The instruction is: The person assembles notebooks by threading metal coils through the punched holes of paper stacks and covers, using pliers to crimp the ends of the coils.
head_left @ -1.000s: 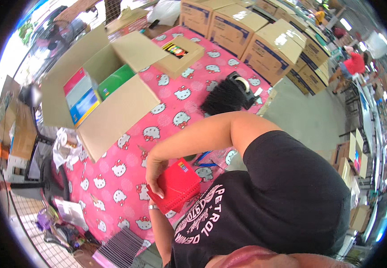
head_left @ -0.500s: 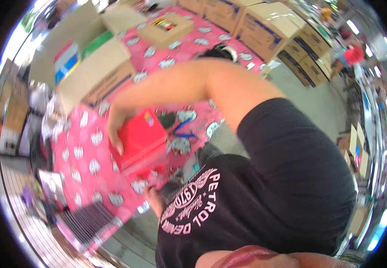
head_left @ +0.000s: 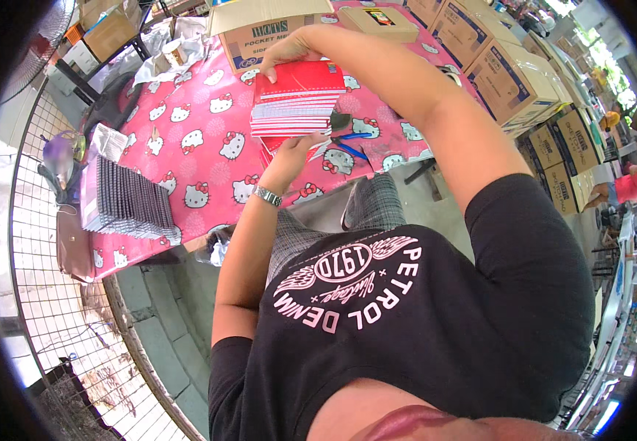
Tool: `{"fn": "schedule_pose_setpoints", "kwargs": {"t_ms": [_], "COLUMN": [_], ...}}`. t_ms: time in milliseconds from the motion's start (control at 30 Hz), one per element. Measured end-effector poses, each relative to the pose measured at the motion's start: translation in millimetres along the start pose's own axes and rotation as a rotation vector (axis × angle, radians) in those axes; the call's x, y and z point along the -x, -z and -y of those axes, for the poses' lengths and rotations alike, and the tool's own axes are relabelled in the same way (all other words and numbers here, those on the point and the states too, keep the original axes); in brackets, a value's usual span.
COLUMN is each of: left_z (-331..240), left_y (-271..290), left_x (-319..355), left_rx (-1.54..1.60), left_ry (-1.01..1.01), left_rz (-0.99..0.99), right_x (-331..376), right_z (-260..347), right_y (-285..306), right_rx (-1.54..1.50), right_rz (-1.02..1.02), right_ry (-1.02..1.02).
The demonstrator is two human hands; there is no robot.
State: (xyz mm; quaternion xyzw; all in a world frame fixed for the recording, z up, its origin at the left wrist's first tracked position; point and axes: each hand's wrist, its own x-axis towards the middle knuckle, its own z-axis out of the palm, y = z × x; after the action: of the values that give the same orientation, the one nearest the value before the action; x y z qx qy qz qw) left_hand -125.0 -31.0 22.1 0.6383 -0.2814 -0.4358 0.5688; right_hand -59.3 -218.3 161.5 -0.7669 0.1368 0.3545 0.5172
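A stack of red notebooks [head_left: 300, 92] lies on the pink patterned tablecloth, red cover up, its white-and-red page edges fanned toward me. My right hand [head_left: 289, 53] reaches over from the far side and curls round the stack's far left corner, thumb down its left side. At the near edge, my left hand [head_left: 296, 156], with a metal watch [head_left: 268, 195] on its wrist, has its fingers pressed to the lower notebooks; a thin white strip shows by the fingertips. More red covers show beneath, partly hidden by that hand. Slim blue items [head_left: 351, 147] lie just right of the stack.
Dark spiral-bound notebooks [head_left: 129, 197] stand stacked at the table's left corner. A cardboard box [head_left: 260, 37] is behind the red stack, a flatter carton [head_left: 377, 23] beside it. Large cartons [head_left: 509, 84] line the right. Wire mesh [head_left: 61, 250] runs along the left; another person [head_left: 627, 187] is far right.
My left hand has come up from beside the table edge to the near side of the notebooks. The fanned page edges now face me. The whole view has swung round.
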Motion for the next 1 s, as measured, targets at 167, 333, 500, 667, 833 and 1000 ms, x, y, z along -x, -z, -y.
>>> {"fn": "schedule_pose_setpoints", "kwargs": {"t_ms": [167, 333, 500, 667, 833, 1000], "left_z": [-9.0, -12.4, -62.7, -108.8, -106.4, -127.1], "left_y": [-0.7, 4.5, -4.8, 18.5, 28.9, 31.9], "left_x": [-8.3, -8.7, 41.5, 40.2, 10.6, 13.5], "left_rx": [0.122, 0.164, -0.453, -1.137, -1.321, -1.309], "left_ry": [0.070, 0.102, -0.148, -1.013, -0.894, -0.772], "left_rz": [0.098, 0.064, 0.145, -0.362, -0.256, -0.151], "right_x": [-3.2, -11.3, -18.8, 23.5, 4.1, -38.1], "right_z": [2.4, 17.5, -1.4, -8.9, -199.1, -357.7], "right_y": [-10.9, -21.6, -0.5, 11.4, 119.4, 66.1], "right_rx": [0.028, 0.045, 0.259, 0.386, 0.392, 0.586], "right_rz": [-0.057, -0.018, -0.049, -0.373, -1.408, -1.424], "right_ry": [0.060, -0.014, 0.171, 0.439, 0.245, -0.173]}}
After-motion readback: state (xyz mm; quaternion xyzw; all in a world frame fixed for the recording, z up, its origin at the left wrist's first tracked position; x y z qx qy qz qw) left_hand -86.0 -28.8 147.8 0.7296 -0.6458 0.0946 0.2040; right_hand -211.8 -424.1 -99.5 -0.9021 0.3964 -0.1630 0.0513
